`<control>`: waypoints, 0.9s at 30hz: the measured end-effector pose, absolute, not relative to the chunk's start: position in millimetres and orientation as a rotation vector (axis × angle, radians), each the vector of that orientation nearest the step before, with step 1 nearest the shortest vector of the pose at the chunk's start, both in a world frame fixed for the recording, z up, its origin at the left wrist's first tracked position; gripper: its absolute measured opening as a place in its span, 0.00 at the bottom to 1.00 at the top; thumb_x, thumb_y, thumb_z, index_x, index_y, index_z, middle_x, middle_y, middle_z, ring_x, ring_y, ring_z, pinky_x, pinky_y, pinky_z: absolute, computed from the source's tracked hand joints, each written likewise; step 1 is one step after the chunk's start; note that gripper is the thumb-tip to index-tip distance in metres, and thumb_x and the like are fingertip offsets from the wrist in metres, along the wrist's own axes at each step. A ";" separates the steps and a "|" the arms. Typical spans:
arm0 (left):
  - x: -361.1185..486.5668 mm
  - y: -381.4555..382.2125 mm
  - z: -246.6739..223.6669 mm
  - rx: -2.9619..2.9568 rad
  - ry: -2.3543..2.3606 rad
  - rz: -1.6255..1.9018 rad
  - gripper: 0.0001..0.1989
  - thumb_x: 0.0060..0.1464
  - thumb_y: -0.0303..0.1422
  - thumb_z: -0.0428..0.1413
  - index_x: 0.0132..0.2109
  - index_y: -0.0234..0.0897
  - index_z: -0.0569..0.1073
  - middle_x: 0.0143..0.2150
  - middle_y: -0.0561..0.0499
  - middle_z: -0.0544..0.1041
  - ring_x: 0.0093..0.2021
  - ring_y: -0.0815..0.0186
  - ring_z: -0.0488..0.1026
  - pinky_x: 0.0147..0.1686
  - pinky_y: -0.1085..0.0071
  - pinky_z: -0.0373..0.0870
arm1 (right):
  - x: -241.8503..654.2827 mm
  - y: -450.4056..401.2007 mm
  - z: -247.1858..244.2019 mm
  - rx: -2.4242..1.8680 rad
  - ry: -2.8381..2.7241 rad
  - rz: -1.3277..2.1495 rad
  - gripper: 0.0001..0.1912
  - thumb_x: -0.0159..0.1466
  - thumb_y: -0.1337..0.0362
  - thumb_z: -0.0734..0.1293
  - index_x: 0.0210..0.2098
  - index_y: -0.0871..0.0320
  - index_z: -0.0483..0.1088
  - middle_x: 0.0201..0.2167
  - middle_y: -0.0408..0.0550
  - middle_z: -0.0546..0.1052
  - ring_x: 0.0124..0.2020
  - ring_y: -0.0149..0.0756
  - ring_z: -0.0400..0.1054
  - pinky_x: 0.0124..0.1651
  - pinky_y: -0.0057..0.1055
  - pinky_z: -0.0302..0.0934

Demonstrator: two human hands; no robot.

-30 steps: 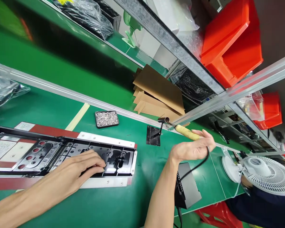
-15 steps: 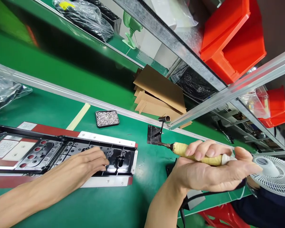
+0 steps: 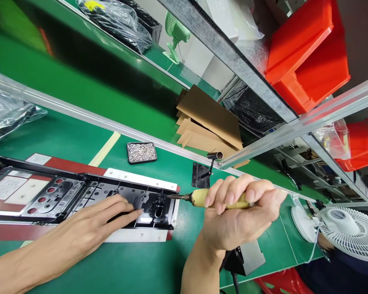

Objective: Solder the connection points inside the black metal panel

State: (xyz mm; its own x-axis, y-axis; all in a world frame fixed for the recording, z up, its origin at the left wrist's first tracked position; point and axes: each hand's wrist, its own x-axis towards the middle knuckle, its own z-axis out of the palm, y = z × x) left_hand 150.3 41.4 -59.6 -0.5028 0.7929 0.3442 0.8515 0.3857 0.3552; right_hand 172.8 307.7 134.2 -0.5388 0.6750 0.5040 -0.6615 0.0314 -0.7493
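Right hand: fingers wrapped round a yellow grip, thumb side toward the far right, fist firmly closed.
Yellow-handled tool: rounded, worn-looking grip; slim, dark metal shaft pointing left, tip above the right end of the black frame; contact at the tip not discernible.
Left hand: palm down over the middle of the frame, fingers loosely bent and close together, fingertips at the inner panel; anything pinched beneath them not possible to tell.
Black frame: long, shallow, glossy plastic, with raised rim, moulded ribs, round holes and, at the right end, an oblong slot; lying flat on the fixture.
Fixture: reddish-brown board edged with smooth white strips, small round fasteners set along them.
Tabletop: green, smooth, faintly reflective, crossed by a pale strip of tape.
Parts tray: black, shallow, rectangular, round-cornered; filled with tiny silvery pieces; beyond the frame.
Tool stand: short, shiny metal tube on a thin arm, above a dark square plate.
Grey box: angular, matt-topped, partly hidden behind the right forearm.
Cardboard: flat brown sheets, loosely stacked beyond the metal rail.
Red bin: glossy moulded plastic, open-fronted, upper right.
White fan: round, ribbed grille, far right.
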 end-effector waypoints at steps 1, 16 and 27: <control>149.3 41.5 -60.0 -1.570 -2.487 -0.687 0.41 0.69 0.19 0.50 0.80 0.60 0.70 0.67 0.58 0.84 0.69 0.60 0.80 0.71 0.69 0.76 | 172.6 305.5 134.1 -0.011 -1.304 1.718 0.26 0.84 0.55 0.59 0.28 0.54 0.59 0.17 0.33 0.62 0.09 0.25 0.49 0.10 0.22 0.57; 155.9 43.4 -47.3 -1.170 -2.386 -1.072 0.28 0.76 0.20 0.50 0.72 0.52 0.75 0.63 0.49 0.80 0.68 0.57 0.73 0.72 0.59 0.65 | 173.8 268.1 111.0 0.174 -1.396 2.023 0.29 0.84 0.52 0.62 0.27 0.56 0.56 0.18 0.33 0.56 0.13 0.21 0.47 0.16 0.17 0.59; 153.2 45.2 -51.5 -1.056 -2.163 -1.184 0.42 0.70 0.12 0.58 0.81 0.51 0.69 0.61 0.45 0.80 0.65 0.53 0.76 0.68 0.52 0.71 | 171.1 249.1 85.2 0.262 -1.499 2.043 0.25 0.86 0.58 0.59 0.30 0.56 0.62 0.21 0.34 0.59 0.17 0.21 0.50 0.19 0.16 0.59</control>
State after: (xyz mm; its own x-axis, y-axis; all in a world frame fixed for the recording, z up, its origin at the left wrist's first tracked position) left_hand 153.2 45.2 -51.5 -0.6026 0.4061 0.6870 0.7975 0.3368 0.5005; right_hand 171.1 249.1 85.2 -0.8093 0.3380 0.4805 -0.5597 -0.1954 -0.8053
